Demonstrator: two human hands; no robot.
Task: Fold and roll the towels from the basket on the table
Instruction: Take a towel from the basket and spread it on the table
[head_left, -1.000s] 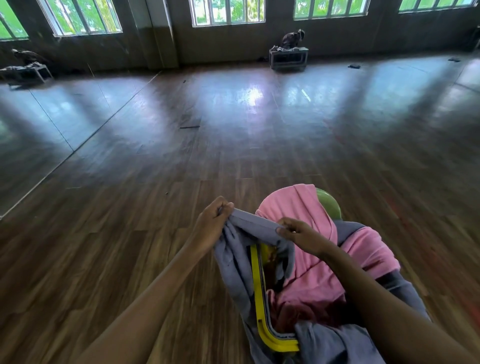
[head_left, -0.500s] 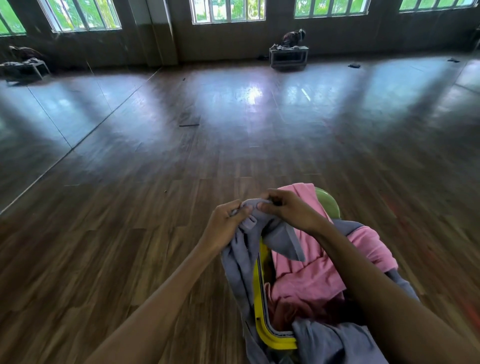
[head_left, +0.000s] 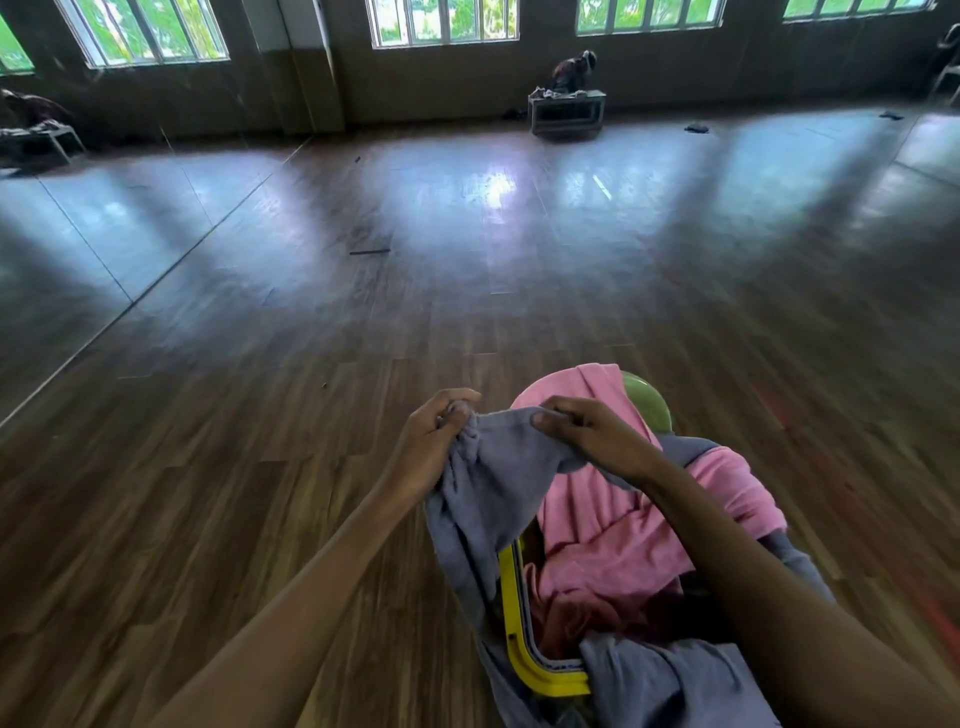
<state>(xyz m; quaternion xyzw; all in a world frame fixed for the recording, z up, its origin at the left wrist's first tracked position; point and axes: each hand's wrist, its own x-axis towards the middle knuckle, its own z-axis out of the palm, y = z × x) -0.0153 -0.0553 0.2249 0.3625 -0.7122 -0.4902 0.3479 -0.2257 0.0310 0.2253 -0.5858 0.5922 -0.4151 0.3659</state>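
Since half a second earlier, both hands had drawn apart along the top edge of the grey towel (head_left: 511, 467), which had been bunched between them. Left hand (head_left: 434, 441) pinched a gathered corner above the left rim of the basket (head_left: 511, 618); right hand (head_left: 597, 434) pinched the edge above the basket's middle, over the pink towel (head_left: 602, 525). The grey towel hung from both grips, its lower part draped over the rim and down the basket's outside. Lifted fast, that tail would likely catch the rim or drag the pink towel out. The bunched left grip might also slip off the true corner and skew the fold.
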